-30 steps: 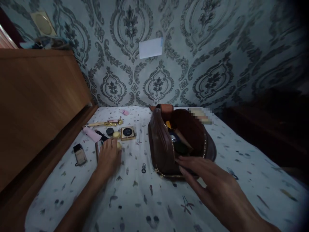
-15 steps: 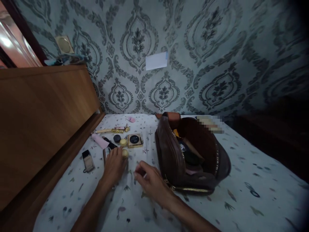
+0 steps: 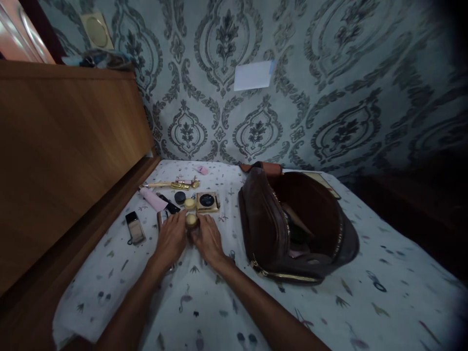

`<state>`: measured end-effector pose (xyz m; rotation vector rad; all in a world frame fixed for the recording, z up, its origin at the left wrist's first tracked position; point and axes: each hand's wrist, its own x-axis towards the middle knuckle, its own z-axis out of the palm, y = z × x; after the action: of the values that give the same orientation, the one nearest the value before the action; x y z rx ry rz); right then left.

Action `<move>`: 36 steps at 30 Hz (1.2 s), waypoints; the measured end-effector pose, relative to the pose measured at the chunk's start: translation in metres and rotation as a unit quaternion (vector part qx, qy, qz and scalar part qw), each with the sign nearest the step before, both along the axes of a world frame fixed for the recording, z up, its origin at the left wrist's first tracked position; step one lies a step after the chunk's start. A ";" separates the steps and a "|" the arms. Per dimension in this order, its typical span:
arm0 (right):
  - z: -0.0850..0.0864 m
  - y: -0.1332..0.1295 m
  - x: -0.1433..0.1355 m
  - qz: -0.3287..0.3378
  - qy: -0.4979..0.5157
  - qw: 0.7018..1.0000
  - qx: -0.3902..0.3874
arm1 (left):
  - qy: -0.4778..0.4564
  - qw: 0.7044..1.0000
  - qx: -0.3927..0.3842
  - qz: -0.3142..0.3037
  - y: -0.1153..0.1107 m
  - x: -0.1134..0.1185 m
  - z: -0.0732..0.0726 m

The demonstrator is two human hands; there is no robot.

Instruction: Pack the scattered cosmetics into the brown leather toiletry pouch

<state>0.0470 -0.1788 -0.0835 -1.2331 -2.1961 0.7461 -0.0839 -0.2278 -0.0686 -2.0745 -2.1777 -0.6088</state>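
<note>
Both hands meet around a small jar with a yellow lid [image 3: 191, 220]. My left hand [image 3: 171, 237] is on its left side, fingers bent together; my right hand [image 3: 209, 239] has its fingers closed at the right side. Just beyond are a second yellow-lidded jar [image 3: 189, 204], a dark round pot [image 3: 180, 197] and a square gold compact [image 3: 207, 201] with a black centre. A silvery item [image 3: 162, 218] shows partly beside my left fingers. Further left lie a black tube [image 3: 168, 203], a pink tube [image 3: 153, 199] and a foundation bottle [image 3: 135, 229] with a black cap.
An open brown bag [image 3: 259, 224] stands to the right, with items inside. Gold tubes [image 3: 180, 185], a brush [image 3: 157, 185] and a pink item [image 3: 201, 169] lie toward the wall. A wooden cabinet [image 3: 73, 126] borders the left side; a flat card [image 3: 321, 183] lies behind the bag.
My right hand has moved left and away from me, from beside the bag to the yellow-lidded jar. My left hand stays near the jar. The camera view has shifted.
</note>
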 end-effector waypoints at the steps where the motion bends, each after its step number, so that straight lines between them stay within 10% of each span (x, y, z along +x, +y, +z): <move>1: 0.000 0.000 -0.001 0.000 -0.005 1.000 0.005 | -0.012 1.000 0.003 -0.005 0.000 -0.001 0.000; 11: -0.023 0.012 -0.003 -0.009 0.275 0.960 -0.044 | -0.189 0.979 0.045 -0.056 0.000 -0.007 -0.001; 24: -0.006 0.017 0.001 0.056 0.583 0.720 -0.373 | -0.339 0.936 0.043 -0.085 0.001 -0.001 0.008; 36: -0.004 0.012 0.003 0.107 0.550 0.727 -0.398 | -0.330 0.936 0.086 -0.085 0.001 0.004 0.009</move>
<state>0.0502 -0.1664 -0.0871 -0.4863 -0.9701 2.0004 -0.0800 -0.2269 -0.0595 -2.1886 -2.1067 -1.6554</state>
